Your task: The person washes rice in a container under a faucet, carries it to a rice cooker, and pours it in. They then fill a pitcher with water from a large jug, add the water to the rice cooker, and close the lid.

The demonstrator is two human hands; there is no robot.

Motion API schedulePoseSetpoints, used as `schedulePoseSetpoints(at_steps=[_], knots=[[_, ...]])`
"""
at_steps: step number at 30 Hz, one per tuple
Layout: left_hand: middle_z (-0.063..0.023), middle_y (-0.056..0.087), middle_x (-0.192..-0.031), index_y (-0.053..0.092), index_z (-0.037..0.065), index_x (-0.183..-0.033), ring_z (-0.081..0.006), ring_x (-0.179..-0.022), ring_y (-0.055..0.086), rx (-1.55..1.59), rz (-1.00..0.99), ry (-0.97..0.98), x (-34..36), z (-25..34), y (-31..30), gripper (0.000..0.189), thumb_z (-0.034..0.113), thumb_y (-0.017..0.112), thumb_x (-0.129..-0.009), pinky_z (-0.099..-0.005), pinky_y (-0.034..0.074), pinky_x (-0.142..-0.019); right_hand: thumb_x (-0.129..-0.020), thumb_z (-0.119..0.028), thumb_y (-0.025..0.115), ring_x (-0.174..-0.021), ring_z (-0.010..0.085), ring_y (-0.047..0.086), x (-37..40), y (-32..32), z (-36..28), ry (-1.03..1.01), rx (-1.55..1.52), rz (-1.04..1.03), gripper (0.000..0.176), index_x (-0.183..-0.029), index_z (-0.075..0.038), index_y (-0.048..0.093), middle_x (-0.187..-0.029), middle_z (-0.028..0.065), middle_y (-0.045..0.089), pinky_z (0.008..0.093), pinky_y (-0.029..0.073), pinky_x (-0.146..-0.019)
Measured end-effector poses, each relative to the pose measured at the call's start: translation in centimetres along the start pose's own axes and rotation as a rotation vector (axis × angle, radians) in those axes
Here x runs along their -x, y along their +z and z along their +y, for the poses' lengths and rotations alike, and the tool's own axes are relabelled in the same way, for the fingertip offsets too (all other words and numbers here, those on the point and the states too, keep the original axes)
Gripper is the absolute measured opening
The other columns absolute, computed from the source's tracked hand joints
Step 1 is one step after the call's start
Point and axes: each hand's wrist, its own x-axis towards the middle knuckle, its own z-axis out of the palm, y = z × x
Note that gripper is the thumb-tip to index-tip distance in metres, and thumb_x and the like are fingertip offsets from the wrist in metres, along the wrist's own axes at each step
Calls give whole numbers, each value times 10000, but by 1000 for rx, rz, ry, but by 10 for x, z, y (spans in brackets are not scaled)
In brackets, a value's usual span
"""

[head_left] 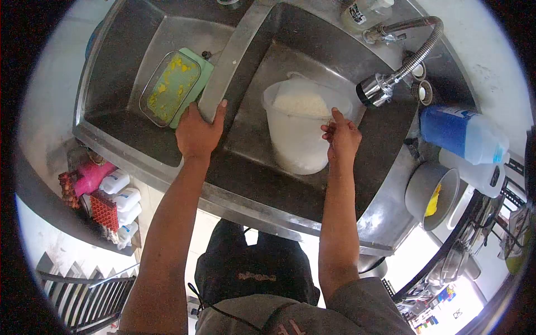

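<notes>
One translucent bucket (296,142) of pale grains (301,103) stands in a sink basin (254,131), apparently being steadied, the right hand (341,137) bunching its fingers at the rim, clamping unclear, the left hand (199,134) straddling the divider (226,72), thumb and fingers apart; lifting would call for a firmer hold.

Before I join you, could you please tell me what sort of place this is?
Probably the washing-up area of a working kitchen: there is a two-basin stainless steel sink, a chrome tap on a flexible metal hose, and a translucent plastic bucket holding what looks like white rice.
</notes>
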Motion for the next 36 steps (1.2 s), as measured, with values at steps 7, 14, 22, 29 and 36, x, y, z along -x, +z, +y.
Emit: schedulePoseSetpoints(at_steps=[7,14,22,29,36], knots=[[-254,664,-911,612,-49,-995,-421,-882,678,-31,48,30,-1,-4,6,746,687,585,-873,-509,555,-739,-875,-211,761,-549,208,669,3,0,-2,1,12,9,285,-802,-16,566,-686,100,621,289,479,-425],[-253,668,-921,618,-50,-1009,-418,-880,676,-37,-25,-9,-1,0,1,743,680,587,-874,-507,557,-750,-869,-221,770,-542,210,664,0,-2,1,-9,-1,-2,299,-795,-22,559,-681,101,616,296,474,-412],[-245,668,-883,617,-46,-990,-415,-862,683,-14,-28,-20,-1,4,-4,718,662,603,-873,-507,556,-747,-865,-211,769,-525,203,647,0,0,0,2,10,30,283,-809,-24,563,-683,99,613,293,472,-419],[-243,668,-884,619,-41,-996,-415,-854,683,-17,23,14,-1,2,-2,710,658,609,-872,-499,559,-730,-868,-205,766,-520,195,640,4,3,-5,1,16,38,282,-805,-27,557,-673,87,598,295,471,-419],[-295,682,-1031,601,-67,-1220,-450,-976,675,-13,-89,-65,-1,5,-7,867,725,540,-873,-514,530,-874,-861,-199,777,-511,192,635,0,4,-1,-5,0,40,291,-790,-34,547,-677,89,600,295,467,-409]])
